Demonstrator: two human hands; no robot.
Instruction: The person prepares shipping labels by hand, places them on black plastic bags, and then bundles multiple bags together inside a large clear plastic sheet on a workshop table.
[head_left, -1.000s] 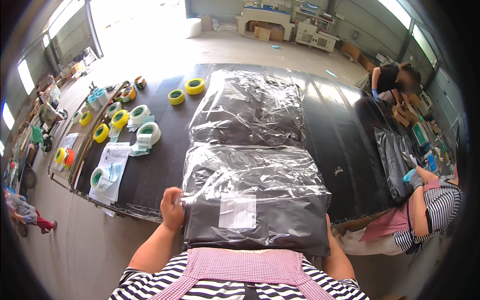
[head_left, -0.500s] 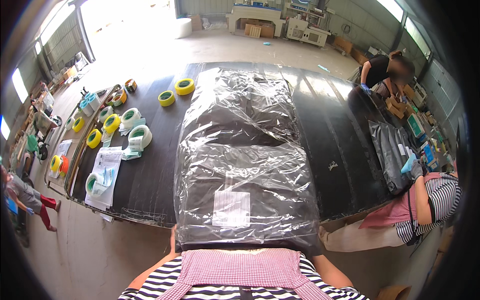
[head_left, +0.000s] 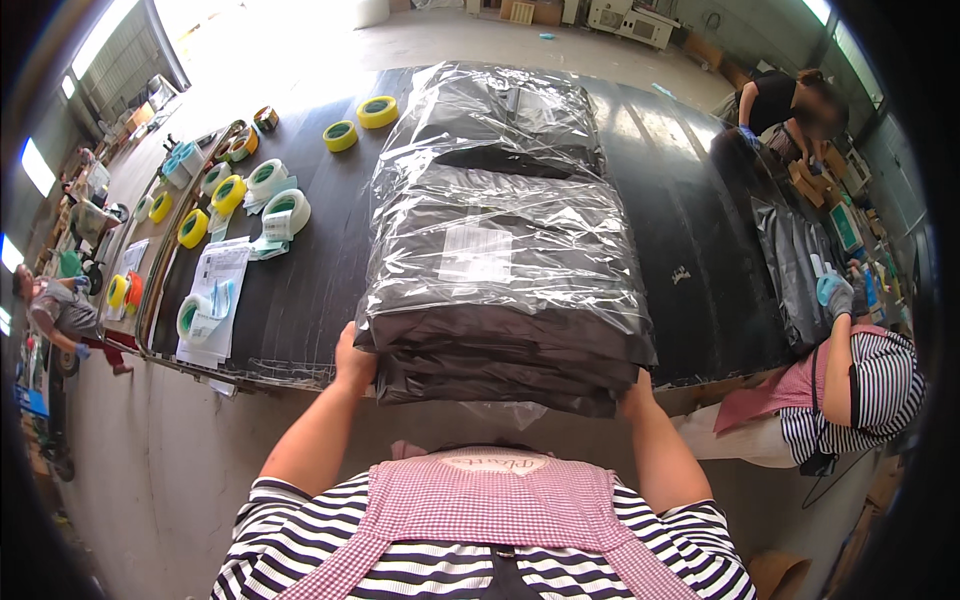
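A large clear plastic package of folded black sheets (head_left: pixel 500 210) lies on the black table, its near end overhanging the front edge. Its glossy wrap is wrinkled, and a white label (head_left: pixel 476 253) sits on top. Several black layers show at the near end, with a bit of clear film hanging below. My left hand (head_left: pixel 355 362) grips the near left corner, its fingers partly hidden by the package. At the near right corner my right hand (head_left: pixel 637 393) holds the other side, fingers mostly hidden underneath.
Tape rolls (head_left: pixel 286 214) and paper sheets (head_left: pixel 215 290) lie on the table's left side. A co-worker in a striped shirt (head_left: pixel 870 385) handles a grey plastic bag (head_left: pixel 790 270) at the right edge. Another person (head_left: pixel 775 105) bends over boxes beyond. One more person (head_left: pixel 70 310) stands far left.
The package's near end now shows its stacked layers, and more of both my hands and forearms is visible. The view has shifted; the person at far left has changed posture.
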